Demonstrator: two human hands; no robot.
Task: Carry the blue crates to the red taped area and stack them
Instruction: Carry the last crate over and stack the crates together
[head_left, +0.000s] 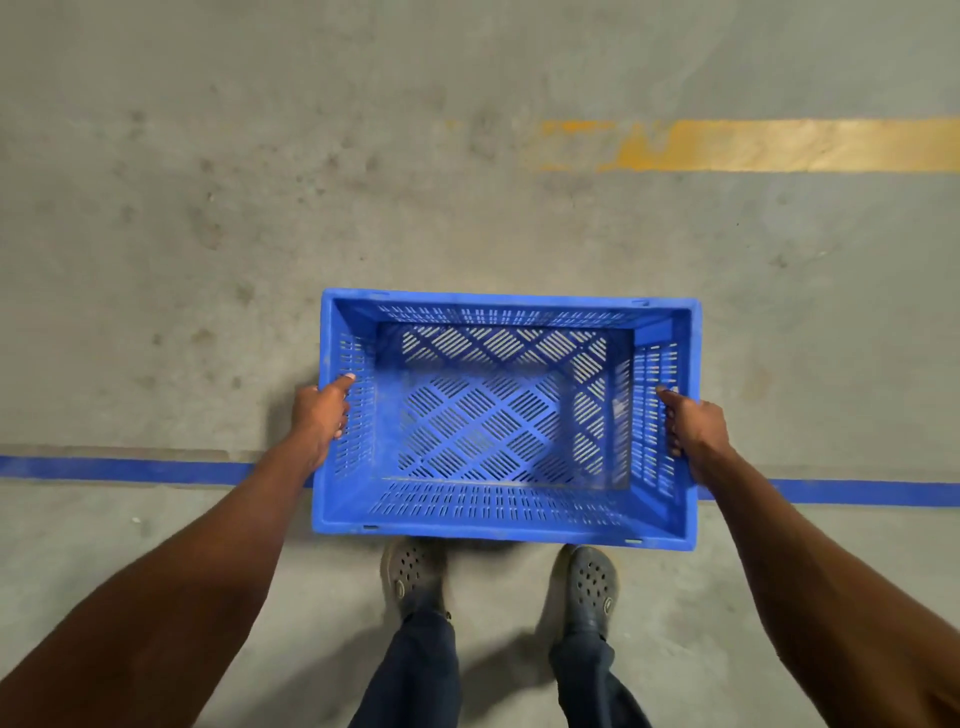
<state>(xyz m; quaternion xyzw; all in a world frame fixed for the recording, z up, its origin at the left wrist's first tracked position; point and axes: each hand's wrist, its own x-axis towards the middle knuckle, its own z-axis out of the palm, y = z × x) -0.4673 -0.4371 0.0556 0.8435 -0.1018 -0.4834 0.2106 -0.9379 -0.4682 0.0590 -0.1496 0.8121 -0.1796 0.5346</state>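
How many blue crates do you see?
1. The blue crate is held just in front of the feet, the left hand and the right hand gripping its sides. Others may be out of view.

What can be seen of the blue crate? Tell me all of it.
The blue crate is a rectangular, open-topped plastic box with slotted walls and a lattice floor, empty and scuffed. It is held level and upright above the concrete floor, in front of the person's shoes and over a blue tape line. The left hand grips its left rim and the right hand its right rim.
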